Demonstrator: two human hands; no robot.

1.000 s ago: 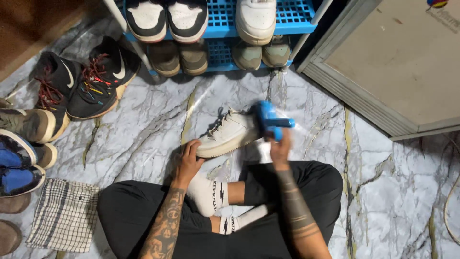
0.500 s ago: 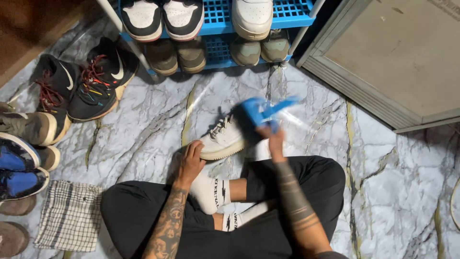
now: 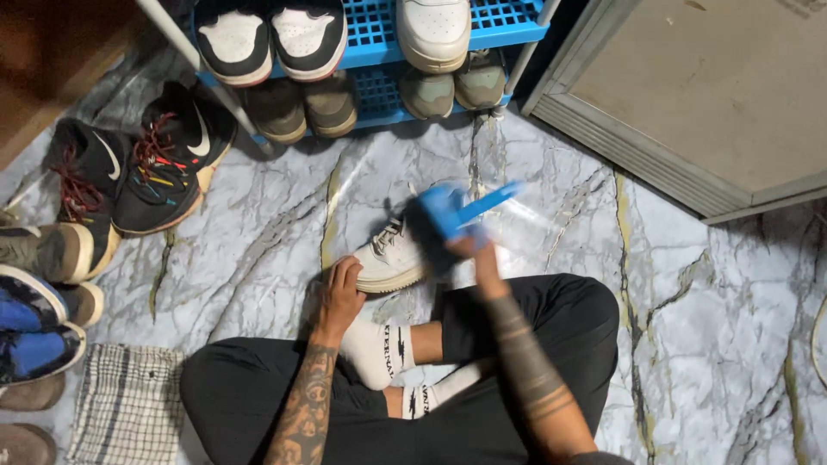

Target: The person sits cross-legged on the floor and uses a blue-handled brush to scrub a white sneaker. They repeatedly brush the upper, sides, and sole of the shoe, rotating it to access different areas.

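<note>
I sit cross-legged on a marble floor. A white sneaker lies in front of my knees, toe toward the left. My left hand rests on the floor against the sneaker's toe and sole, steadying it. My right hand grips a blue brush, blurred with motion, over the sneaker's heel end, which it hides.
A blue shoe rack with several pairs stands at the top. Black sneakers and other shoes line the left side. A checked cloth lies at the lower left. A framed board leans at the upper right.
The blue brush has swept left across the sneaker's heel and tilted, and is now blurred. My left hand stays at the toe. The view has shifted slightly.
</note>
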